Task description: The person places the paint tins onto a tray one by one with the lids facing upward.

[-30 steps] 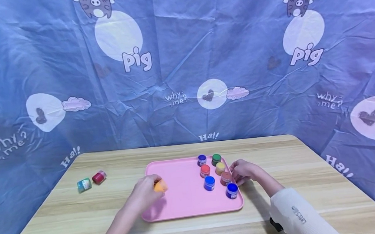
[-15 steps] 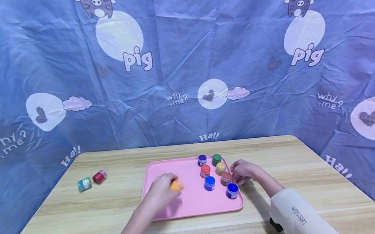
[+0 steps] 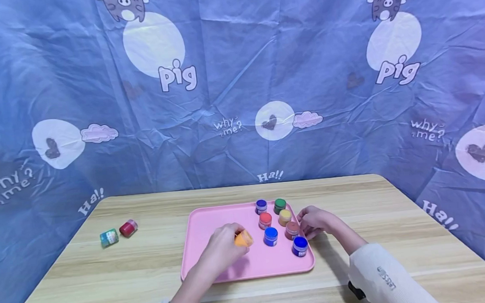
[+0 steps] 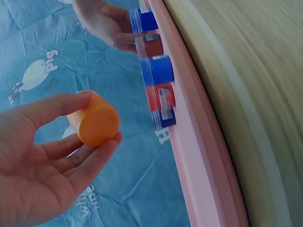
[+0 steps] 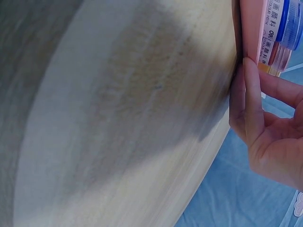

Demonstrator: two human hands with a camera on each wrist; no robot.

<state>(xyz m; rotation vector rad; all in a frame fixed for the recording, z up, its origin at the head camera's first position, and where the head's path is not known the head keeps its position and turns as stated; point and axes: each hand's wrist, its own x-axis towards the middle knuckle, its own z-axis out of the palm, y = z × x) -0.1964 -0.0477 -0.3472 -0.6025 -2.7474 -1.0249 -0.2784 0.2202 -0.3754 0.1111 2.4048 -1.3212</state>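
My left hand (image 3: 222, 244) pinches an orange paint jar (image 3: 243, 238) between thumb and fingertips, tilted above the middle of the pink tray (image 3: 218, 223). In the left wrist view the jar's orange base (image 4: 99, 125) faces the camera. At the tray's right side, my right hand (image 3: 315, 219) grips the rim; the right wrist view has the thumb (image 5: 253, 90) against the tray wall. Near it stand a brown jar (image 3: 292, 230), a yellow jar (image 3: 285, 217) and a dark blue jar (image 3: 300, 246). A blue jar (image 3: 270, 236) is just right of the held one.
A red jar (image 3: 265, 220), a green jar (image 3: 279, 206) and a navy jar (image 3: 261, 207) stand toward the tray's back right. On the wooden table (image 3: 76, 281), left of the tray, a teal jar (image 3: 109, 237) and a dark red jar (image 3: 128, 228) lie on their sides.
My left hand has carried the orange jar rightward over the tray, from its left side toward the blue jar. The right hand stays at the rim.
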